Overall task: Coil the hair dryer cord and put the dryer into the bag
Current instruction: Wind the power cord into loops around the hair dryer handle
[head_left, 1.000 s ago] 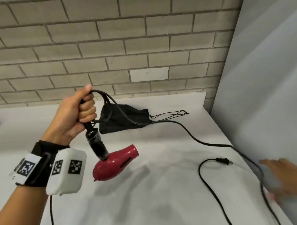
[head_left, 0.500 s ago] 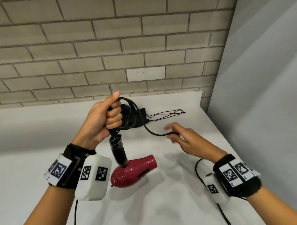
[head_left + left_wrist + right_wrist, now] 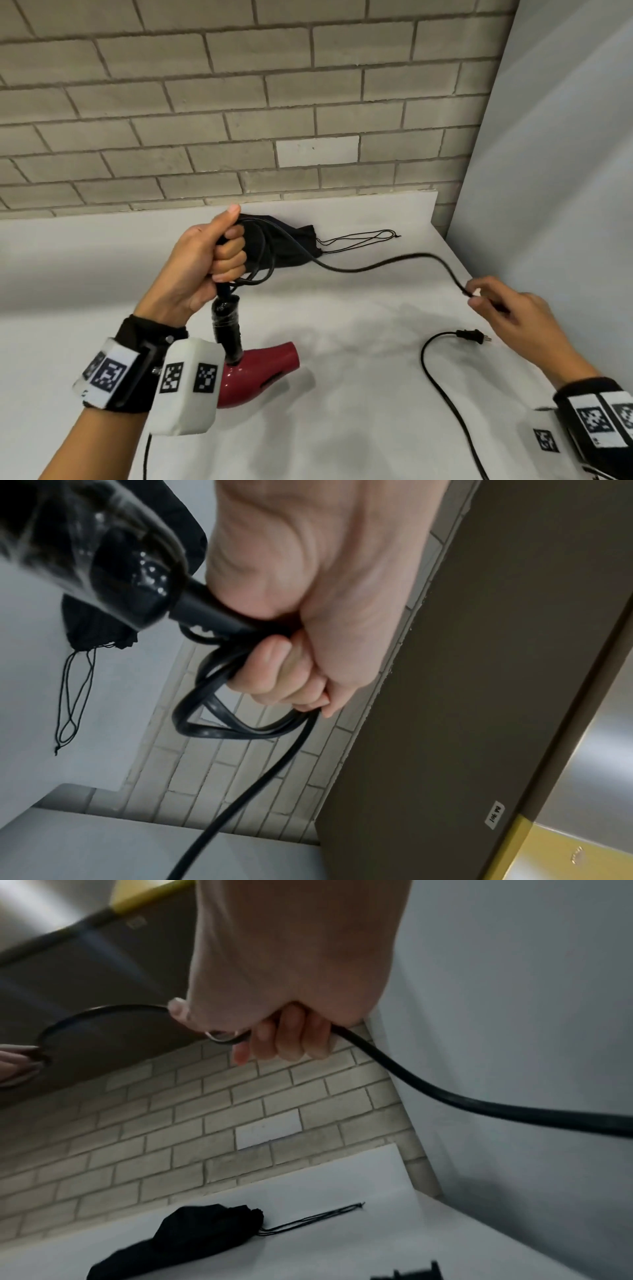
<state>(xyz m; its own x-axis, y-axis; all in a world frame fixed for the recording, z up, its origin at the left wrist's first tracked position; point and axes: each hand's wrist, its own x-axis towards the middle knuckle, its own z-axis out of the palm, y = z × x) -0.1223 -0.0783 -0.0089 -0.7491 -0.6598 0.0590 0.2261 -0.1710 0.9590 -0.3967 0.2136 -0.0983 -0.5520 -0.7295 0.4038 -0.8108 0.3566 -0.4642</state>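
Note:
A red hair dryer [image 3: 263, 373] with a black handle [image 3: 227, 329] hangs nozzle-down over the white table. My left hand [image 3: 219, 255] grips the top of the handle's cable stub together with a few loops of black cord [image 3: 263, 260]; the loops [image 3: 219, 718] show under its fingers [image 3: 284, 674] in the left wrist view. From there the cord [image 3: 387, 262] runs right to my right hand [image 3: 479, 296], which pinches it in the air; the right wrist view shows its fingers [image 3: 291, 1039] curled round the cord [image 3: 445, 1096]. The plug [image 3: 471, 335] lies on the table. The black drawstring bag [image 3: 291, 246] lies behind my left hand.
A brick wall [image 3: 239, 120] stands behind the white table [image 3: 342, 428], and a grey panel [image 3: 555, 171] closes the right side. The bag's drawstrings [image 3: 359, 240] trail to the right. Slack cord [image 3: 445, 394] curves toward the front right edge.
My right hand has taken hold of the cord and drawn it out to the right, away from the left hand. The left hand, with dryer and loops, has stayed in place.

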